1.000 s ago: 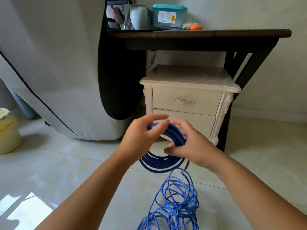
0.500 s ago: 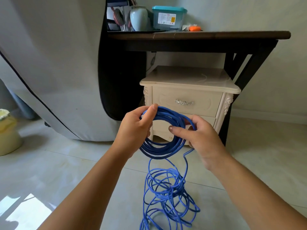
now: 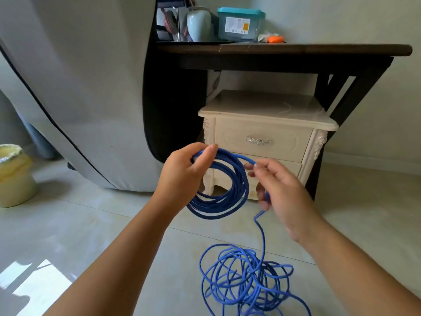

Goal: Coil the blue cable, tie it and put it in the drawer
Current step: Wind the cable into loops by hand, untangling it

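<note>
Head: two hands, one cable

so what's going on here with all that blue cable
A person is partway through coiling the blue cable. The left hand grips the finished loops at their top; the right hand pinches the strand that leads down to a tangled pile on the floor. Both drawers of the nightstand are shut.

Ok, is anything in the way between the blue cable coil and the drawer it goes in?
Nothing stands between the coil and the nightstand, but its drawers are shut, so a closed front blocks the way. The loose cable also trails from the right hand to a heap on the floor.
</note>
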Action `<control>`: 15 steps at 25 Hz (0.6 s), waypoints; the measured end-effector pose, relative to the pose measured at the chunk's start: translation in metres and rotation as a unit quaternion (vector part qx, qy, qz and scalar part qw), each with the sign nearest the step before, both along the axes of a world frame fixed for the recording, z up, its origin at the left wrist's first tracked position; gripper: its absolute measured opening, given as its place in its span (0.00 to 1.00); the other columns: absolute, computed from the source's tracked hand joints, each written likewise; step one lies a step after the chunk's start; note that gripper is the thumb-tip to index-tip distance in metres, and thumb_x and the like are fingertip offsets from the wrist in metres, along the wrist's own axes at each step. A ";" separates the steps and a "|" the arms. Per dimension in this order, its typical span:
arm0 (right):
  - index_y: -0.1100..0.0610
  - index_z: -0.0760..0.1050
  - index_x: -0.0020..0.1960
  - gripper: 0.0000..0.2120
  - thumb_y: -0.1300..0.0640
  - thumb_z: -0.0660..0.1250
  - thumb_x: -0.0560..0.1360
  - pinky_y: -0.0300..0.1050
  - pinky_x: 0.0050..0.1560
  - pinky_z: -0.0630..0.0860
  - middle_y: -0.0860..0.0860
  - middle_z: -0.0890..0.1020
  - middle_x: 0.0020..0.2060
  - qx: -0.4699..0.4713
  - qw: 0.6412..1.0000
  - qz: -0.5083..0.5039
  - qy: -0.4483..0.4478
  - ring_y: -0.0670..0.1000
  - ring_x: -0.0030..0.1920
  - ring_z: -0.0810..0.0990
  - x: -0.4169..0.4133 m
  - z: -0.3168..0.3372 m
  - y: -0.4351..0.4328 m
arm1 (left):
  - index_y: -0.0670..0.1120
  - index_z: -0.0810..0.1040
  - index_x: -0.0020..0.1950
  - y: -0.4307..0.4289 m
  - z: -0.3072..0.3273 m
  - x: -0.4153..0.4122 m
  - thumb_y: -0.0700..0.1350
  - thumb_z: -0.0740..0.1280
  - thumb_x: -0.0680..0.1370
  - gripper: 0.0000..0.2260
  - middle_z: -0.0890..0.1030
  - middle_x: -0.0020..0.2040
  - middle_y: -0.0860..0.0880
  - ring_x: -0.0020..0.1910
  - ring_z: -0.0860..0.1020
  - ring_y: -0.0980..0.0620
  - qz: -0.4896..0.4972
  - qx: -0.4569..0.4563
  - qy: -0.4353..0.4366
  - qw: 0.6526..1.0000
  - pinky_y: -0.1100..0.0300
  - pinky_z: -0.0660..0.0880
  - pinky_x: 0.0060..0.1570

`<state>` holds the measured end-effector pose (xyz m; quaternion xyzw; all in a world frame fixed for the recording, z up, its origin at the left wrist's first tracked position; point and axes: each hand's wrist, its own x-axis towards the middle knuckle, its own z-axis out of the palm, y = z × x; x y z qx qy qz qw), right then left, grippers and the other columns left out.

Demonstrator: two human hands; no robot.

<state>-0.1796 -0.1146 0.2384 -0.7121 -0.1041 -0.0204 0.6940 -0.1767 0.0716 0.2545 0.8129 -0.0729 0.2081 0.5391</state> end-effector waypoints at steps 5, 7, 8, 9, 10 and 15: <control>0.41 0.60 0.69 0.30 0.46 0.72 0.72 0.36 0.35 0.78 0.43 0.74 0.56 -0.077 0.997 -0.007 0.022 0.47 0.45 0.82 -0.023 -0.016 0.022 | 0.45 0.80 0.46 -0.012 -0.009 0.001 0.51 0.62 0.83 0.14 0.75 0.34 0.42 0.31 0.71 0.51 0.033 -0.085 -0.010 0.996 0.53 0.72 0.33; 0.44 0.64 0.67 0.29 0.51 0.75 0.71 0.39 0.37 0.80 0.50 0.78 0.55 -0.033 0.996 -0.012 0.085 0.51 0.48 0.83 -0.020 -0.015 0.024 | 0.41 0.79 0.45 -0.021 -0.007 -0.001 0.52 0.62 0.82 0.16 0.72 0.32 0.45 0.31 0.69 0.50 0.038 -0.126 -0.015 0.991 0.52 0.69 0.34; 0.46 0.69 0.63 0.25 0.52 0.76 0.70 0.44 0.40 0.82 0.53 0.80 0.55 0.011 0.993 0.008 0.117 0.52 0.49 0.84 -0.018 -0.014 0.024 | 0.40 0.78 0.44 -0.025 -0.005 -0.003 0.52 0.62 0.83 0.17 0.71 0.31 0.46 0.31 0.68 0.51 0.041 -0.151 -0.012 0.988 0.54 0.69 0.33; 0.48 0.74 0.59 0.21 0.53 0.76 0.68 0.51 0.45 0.83 0.55 0.81 0.54 0.067 0.986 0.038 0.150 0.53 0.51 0.83 -0.016 -0.015 0.024 | 0.42 0.77 0.42 -0.029 -0.005 -0.004 0.52 0.61 0.83 0.17 0.70 0.30 0.48 0.29 0.68 0.52 0.045 -0.181 -0.003 0.983 0.56 0.68 0.32; 0.52 0.76 0.55 0.19 0.53 0.75 0.66 0.56 0.50 0.83 0.56 0.82 0.52 0.122 0.975 0.065 0.172 0.54 0.51 0.83 -0.015 -0.015 0.024 | 0.43 0.76 0.40 -0.031 -0.005 -0.006 0.52 0.60 0.83 0.17 0.69 0.29 0.49 0.28 0.67 0.54 0.049 -0.217 0.013 0.975 0.58 0.67 0.31; 0.60 0.77 0.45 0.03 0.61 0.66 0.77 0.57 0.54 0.79 0.63 0.83 0.38 0.193 0.969 0.002 0.155 0.59 0.48 0.85 -0.010 -0.012 0.022 | 0.48 0.74 0.37 -0.042 -0.018 -0.010 0.55 0.58 0.83 0.18 0.68 0.30 0.51 0.29 0.65 0.54 -0.012 -0.327 0.107 0.939 0.55 0.64 0.35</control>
